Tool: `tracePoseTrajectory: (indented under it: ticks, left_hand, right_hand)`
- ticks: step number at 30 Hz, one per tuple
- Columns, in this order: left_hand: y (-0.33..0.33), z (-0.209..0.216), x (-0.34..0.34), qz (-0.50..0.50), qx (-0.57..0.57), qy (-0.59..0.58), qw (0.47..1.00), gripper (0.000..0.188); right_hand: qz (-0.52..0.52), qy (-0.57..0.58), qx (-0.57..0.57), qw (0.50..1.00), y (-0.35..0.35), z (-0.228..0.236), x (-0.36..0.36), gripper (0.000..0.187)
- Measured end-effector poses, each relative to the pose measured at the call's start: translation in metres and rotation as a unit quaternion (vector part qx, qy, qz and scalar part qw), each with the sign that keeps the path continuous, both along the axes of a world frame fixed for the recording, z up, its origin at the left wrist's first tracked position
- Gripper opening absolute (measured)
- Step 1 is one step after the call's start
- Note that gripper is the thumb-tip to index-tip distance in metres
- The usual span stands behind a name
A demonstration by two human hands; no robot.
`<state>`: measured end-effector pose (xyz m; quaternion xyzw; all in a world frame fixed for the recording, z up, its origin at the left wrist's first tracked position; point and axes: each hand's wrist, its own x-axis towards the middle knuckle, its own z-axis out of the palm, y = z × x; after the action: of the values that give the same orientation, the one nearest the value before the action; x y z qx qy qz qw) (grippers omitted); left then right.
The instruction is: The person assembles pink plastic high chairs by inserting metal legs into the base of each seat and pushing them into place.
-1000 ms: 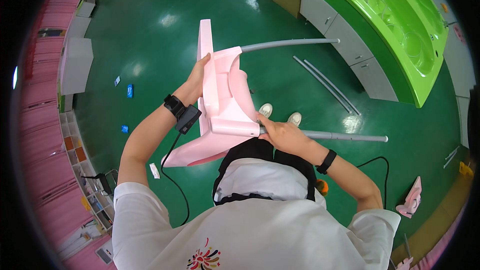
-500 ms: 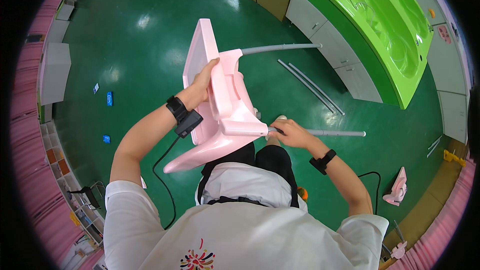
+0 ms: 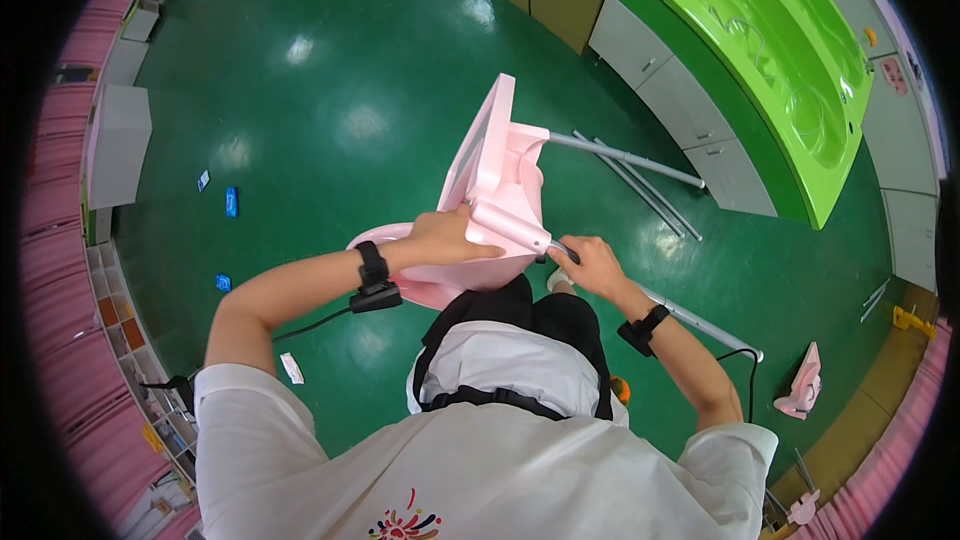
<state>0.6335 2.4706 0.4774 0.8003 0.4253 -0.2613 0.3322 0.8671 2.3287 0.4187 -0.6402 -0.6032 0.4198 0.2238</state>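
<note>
A pink high chair [image 3: 520, 185] with a tray is tilted on its side in front of my legs. My left hand [image 3: 450, 237] is closed on the side of its seat, thumb spread along the pink plastic beside the armrest. My right hand [image 3: 592, 268] wraps round the upper end of a grey leg [image 3: 715, 328], right beside the socket at the seat's corner. Another grey leg [image 3: 640, 156] sticks out from the far side of the seat. My palm hides part of the joint on the right.
Two loose grey tubes [image 3: 650, 190] lie on the green floor before a bright green basin unit [image 3: 800, 90] with white cabinets. A small pink part [image 3: 802, 382] rests at the right. Blue packets [image 3: 232, 202] and a white packet [image 3: 292, 368] are scattered left.
The high chair has swung round and shifted right, its legs now slanting down to the right. My left hand has moved from the tray edge to the seat's near side. My right hand stays at the leg.
</note>
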Motion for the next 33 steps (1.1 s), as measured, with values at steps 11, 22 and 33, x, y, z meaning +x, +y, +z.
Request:
tracePoseTrajectory:
  ticks: [11, 22, 33]
  left_hand:
    - [0.003, -0.009, 0.036, -0.005, 0.127, -0.028, 0.991, 0.087]
    - [0.003, -0.009, 0.059, 0.012, 0.084, 0.012, 0.996, 0.089]
    - [0.002, -0.013, 0.051, 0.02, 0.121, -0.014, 0.992, 0.087]
  right_hand:
    - [-0.042, 0.211, -0.198, 0.956, 0.004, -0.013, 0.034, 0.038]
    - [-0.019, 0.007, -0.07, 0.997, -0.03, -0.029, 0.037, 0.046]
    - [-0.017, 0.004, -0.058, 0.998, -0.019, -0.025, 0.035, 0.047]
